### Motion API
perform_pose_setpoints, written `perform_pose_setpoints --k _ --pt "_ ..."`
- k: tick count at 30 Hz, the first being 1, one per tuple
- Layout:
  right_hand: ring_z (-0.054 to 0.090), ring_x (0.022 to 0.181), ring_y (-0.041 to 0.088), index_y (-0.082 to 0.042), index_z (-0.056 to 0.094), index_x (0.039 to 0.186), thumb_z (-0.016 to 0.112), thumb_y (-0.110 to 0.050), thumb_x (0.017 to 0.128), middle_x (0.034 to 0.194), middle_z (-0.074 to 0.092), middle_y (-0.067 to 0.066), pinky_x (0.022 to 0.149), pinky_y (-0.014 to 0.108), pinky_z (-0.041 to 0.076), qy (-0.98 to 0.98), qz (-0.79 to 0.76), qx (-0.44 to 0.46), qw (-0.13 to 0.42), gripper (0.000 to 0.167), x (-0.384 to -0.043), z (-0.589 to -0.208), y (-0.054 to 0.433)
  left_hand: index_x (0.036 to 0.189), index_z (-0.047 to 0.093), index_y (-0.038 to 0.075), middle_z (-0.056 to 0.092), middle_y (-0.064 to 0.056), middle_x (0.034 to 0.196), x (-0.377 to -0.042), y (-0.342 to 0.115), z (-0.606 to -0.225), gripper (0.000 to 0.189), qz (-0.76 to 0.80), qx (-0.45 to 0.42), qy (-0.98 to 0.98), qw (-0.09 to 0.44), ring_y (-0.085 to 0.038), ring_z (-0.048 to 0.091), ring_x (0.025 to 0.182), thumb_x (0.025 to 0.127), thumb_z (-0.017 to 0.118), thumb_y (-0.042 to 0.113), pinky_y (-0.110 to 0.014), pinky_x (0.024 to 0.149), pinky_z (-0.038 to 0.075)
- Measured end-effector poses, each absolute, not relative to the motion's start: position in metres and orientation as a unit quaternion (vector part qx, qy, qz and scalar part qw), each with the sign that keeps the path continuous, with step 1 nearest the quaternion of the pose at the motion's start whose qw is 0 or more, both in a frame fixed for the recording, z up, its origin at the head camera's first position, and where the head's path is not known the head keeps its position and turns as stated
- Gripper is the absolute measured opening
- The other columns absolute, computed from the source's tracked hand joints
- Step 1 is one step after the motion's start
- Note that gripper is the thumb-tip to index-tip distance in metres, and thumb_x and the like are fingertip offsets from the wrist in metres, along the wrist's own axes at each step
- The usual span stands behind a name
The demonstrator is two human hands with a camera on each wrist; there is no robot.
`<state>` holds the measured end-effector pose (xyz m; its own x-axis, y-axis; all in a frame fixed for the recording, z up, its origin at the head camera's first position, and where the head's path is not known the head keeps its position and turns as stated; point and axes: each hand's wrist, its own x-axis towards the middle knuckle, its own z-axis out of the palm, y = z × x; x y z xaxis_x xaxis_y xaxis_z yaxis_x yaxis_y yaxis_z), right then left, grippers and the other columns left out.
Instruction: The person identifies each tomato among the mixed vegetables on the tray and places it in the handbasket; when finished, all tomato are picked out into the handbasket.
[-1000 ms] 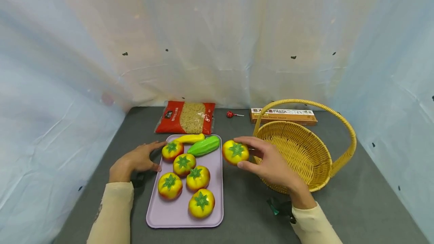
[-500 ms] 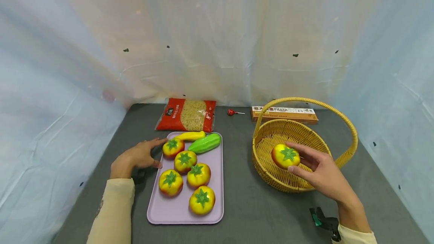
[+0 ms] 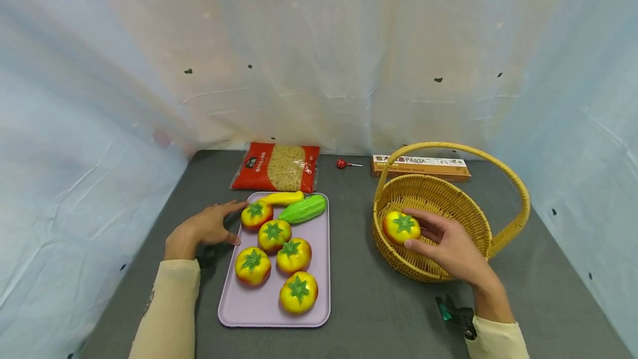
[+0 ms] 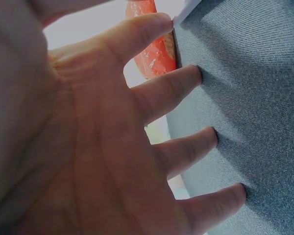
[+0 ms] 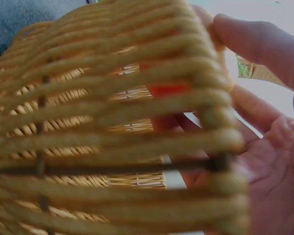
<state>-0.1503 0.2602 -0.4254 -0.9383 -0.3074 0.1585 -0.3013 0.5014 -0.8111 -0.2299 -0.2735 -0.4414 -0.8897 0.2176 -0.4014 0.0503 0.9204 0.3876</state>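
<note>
Wicker basket is now entered; transfer looks nearly done. On lilac tray, five toy tomatoes are left. Pasta bag: print unreadable. Carton: "PASTA" legible. Left hand is rested beside the tray, nothing gripped. Sixth tomato, carried from beside the tray within the last second, is held inside the basket by right hand, unreleased.

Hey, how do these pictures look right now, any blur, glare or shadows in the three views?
Head view: soft, fairly even light, PASTA legible on the box. Left wrist view: left hand dim beside blown-out white, dark shadows on the table, glare on the bag. Right wrist view: near rim of the basket blurred, background washed out by the right hand.
</note>
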Motion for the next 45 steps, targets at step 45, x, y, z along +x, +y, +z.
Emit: perform_pose_setpoints --k 45 --pt "0.066 0.141 0.029 -0.024 0.067 0.152 0.089 -0.022 0.094 0.152 0.070 0.003 0.120 0.042 0.052 0.754 -0.523 -0.350 0.189 0.062 -0.147 -0.437 0.140 0.172 0.038 0.025 0.027 -0.025 0.179 -0.230 -0.272 -0.441 0.099 0.192 0.052 0.951 0.236 -0.061 0.025 0.159 0.089 0.091 0.031 -0.086 0.120 0.027"
